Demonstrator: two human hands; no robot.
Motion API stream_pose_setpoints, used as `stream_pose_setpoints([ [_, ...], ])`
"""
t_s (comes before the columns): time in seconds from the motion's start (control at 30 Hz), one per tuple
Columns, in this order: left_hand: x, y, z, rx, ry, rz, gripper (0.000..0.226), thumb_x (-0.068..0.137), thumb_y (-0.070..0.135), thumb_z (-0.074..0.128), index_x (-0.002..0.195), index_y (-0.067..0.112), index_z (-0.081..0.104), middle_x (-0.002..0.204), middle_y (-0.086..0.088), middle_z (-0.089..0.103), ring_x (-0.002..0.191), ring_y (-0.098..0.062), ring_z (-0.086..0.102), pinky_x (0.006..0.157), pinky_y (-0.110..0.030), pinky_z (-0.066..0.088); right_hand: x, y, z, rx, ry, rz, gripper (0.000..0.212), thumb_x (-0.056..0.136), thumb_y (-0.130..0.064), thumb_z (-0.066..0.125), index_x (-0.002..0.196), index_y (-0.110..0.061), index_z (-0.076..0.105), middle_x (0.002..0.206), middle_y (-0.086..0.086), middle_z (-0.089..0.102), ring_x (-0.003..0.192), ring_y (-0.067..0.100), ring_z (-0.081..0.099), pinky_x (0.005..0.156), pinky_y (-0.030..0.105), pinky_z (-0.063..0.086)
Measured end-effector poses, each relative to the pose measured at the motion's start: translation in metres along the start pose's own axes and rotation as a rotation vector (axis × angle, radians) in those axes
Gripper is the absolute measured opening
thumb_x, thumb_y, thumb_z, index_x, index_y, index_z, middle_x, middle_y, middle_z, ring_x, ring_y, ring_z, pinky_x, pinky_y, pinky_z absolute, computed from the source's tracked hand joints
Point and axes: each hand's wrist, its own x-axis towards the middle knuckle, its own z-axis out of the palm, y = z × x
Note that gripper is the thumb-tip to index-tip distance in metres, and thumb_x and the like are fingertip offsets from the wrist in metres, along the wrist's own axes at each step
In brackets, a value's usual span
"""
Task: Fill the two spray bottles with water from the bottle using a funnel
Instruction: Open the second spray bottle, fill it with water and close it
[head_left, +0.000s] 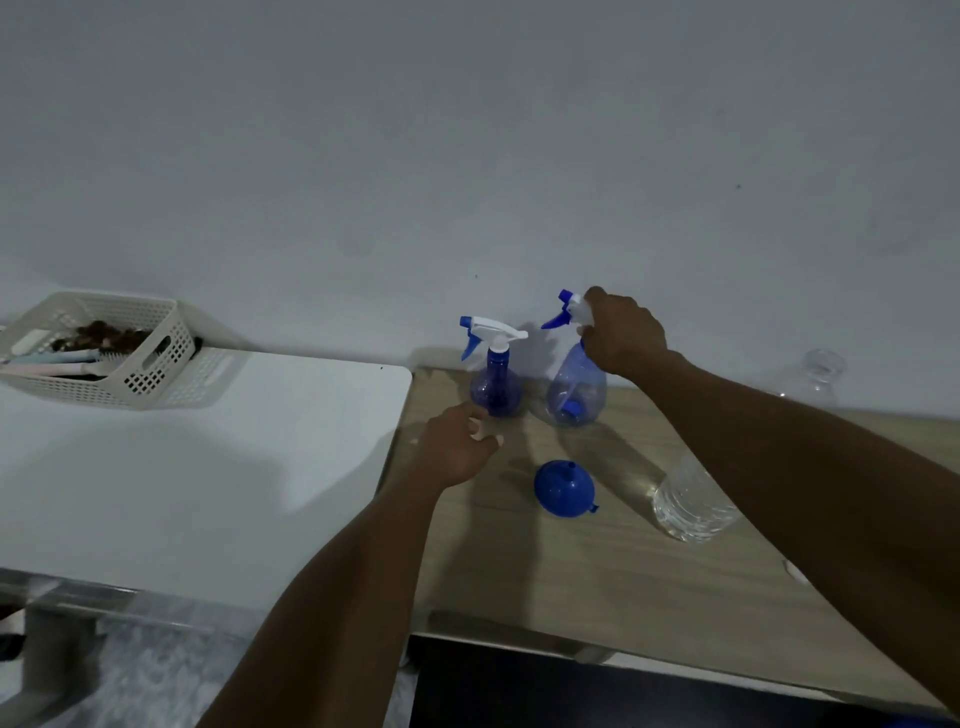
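Your right hand (623, 332) grips the sprayer head of the larger spray bottle (576, 389), which stands on the wooden table (597, 571) by the wall. Your left hand (457, 447) is loose and holds nothing, just beside the smaller spray bottle (496, 387). The blue funnel (563, 488) sits mouth-down in front. The water bottle (691, 504) is partly hidden under your right forearm.

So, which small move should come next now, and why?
Probably twist the spray head off the paler spray bottle: the right hand grips that head, which sits on the neck, so the funnel, lying unused on the wooden table, cannot go in yet. The left hand, near and holding nothing, could steady the bottle's body.
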Motion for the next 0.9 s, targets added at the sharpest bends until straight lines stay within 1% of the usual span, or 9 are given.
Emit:
stream_pose_setpoints([
  [0.07, -0.004, 0.004, 0.000, -0.018, -0.014, 0.013, 0.054, 0.090, 0.035, 0.073, 0.138, 0.018, 0.054, 0.133, -0.003, 0.061, 0.106, -0.012, 0.055, 0.088, -0.022, 0.039, -0.007, -0.003, -0.015, 0.008, 0.030, -0.019, 0.033, 0.095, -0.022, 0.058, 0.123, -0.007, 0.049, 0.111, 0.017, 0.062, 0.089, 0.033, 0.059, 0.069, 0.034, 0.040],
  [0.17, -0.009, 0.013, 0.001, -0.015, -0.008, 0.069, 0.066, 0.085, 0.035, 0.079, 0.142, 0.017, 0.052, 0.134, -0.001, 0.059, 0.120, -0.017, 0.057, 0.092, -0.021, 0.040, -0.022, -0.017, -0.039, 0.025, 0.070, -0.104, 0.032, 0.094, -0.020, 0.058, 0.121, -0.005, 0.049, 0.110, 0.016, 0.063, 0.084, 0.030, 0.055, 0.068, 0.034, 0.038],
  [0.27, -0.015, 0.024, 0.005, -0.029, 0.014, 0.156, 0.074, 0.076, 0.038, 0.086, 0.138, 0.017, 0.053, 0.127, 0.004, 0.061, 0.114, -0.013, 0.059, 0.089, -0.017, 0.044, -0.047, -0.037, -0.058, 0.052, 0.092, -0.206, 0.031, 0.094, -0.018, 0.056, 0.121, -0.005, 0.048, 0.108, 0.014, 0.063, 0.086, 0.030, 0.058, 0.068, 0.034, 0.038],
  [0.4, -0.028, 0.027, 0.016, -0.098, 0.016, 0.248, 0.085, 0.065, 0.039, 0.092, 0.138, 0.023, 0.053, 0.130, 0.009, 0.060, 0.115, -0.009, 0.059, 0.099, -0.030, 0.049, -0.091, -0.061, -0.060, 0.086, -0.005, -0.354, 0.029, 0.093, -0.017, 0.054, 0.120, -0.007, 0.046, 0.106, 0.014, 0.061, 0.090, 0.031, 0.059, 0.070, 0.034, 0.041],
  [0.57, -0.062, 0.001, 0.041, -0.140, -0.038, 0.194, 0.090, 0.066, 0.038, 0.093, 0.143, 0.024, 0.050, 0.124, 0.014, 0.056, 0.108, -0.007, 0.054, 0.086, -0.019, 0.044, -0.146, -0.068, -0.030, 0.124, -0.052, -0.423, 0.031, 0.092, -0.011, 0.052, 0.122, -0.005, 0.048, 0.109, 0.016, 0.058, 0.090, 0.030, 0.054, 0.071, 0.036, 0.041],
  [0.67, -0.077, -0.018, 0.053, -0.155, -0.042, 0.159, 0.082, 0.064, 0.038, 0.094, 0.135, 0.025, 0.056, 0.117, 0.013, 0.060, 0.103, -0.007, 0.058, 0.076, -0.011, 0.042, -0.167, -0.062, -0.011, 0.191, -0.069, -0.392, 0.032, 0.093, -0.008, 0.051, 0.124, -0.004, 0.048, 0.110, 0.015, 0.057, 0.090, 0.028, 0.051, 0.072, 0.033, 0.036],
  [0.77, -0.085, -0.030, 0.063, -0.187, -0.032, 0.113, 0.075, 0.065, 0.038, 0.094, 0.129, 0.024, 0.059, 0.115, 0.010, 0.063, 0.102, -0.009, 0.059, 0.086, -0.021, 0.047, -0.181, -0.057, 0.007, 0.215, -0.089, -0.378, 0.029, 0.093, -0.010, 0.053, 0.121, -0.005, 0.049, 0.107, 0.011, 0.056, 0.084, 0.020, 0.044, 0.070, 0.029, 0.031],
  [0.83, -0.086, -0.035, 0.066, -0.213, -0.025, 0.100, 0.073, 0.066, 0.040, 0.093, 0.129, 0.024, 0.059, 0.113, 0.011, 0.062, 0.104, -0.011, 0.060, 0.089, -0.027, 0.048, -0.188, -0.054, 0.019, 0.237, -0.106, -0.402, 0.026, 0.091, -0.012, 0.054, 0.116, -0.007, 0.050, 0.108, 0.013, 0.056, 0.086, 0.022, 0.046, 0.071, 0.033, 0.036],
  [0.9, -0.085, -0.037, 0.068, -0.210, -0.014, 0.117, 0.071, 0.064, 0.043, 0.093, 0.125, 0.025, 0.061, 0.111, 0.014, 0.063, 0.103, -0.008, 0.061, 0.087, -0.025, 0.047, -0.191, -0.054, 0.025, 0.223, -0.085, -0.425, 0.029, 0.090, -0.021, 0.058, 0.115, -0.009, 0.048, 0.107, 0.012, 0.055, 0.088, 0.026, 0.049, 0.074, 0.038, 0.044],
])
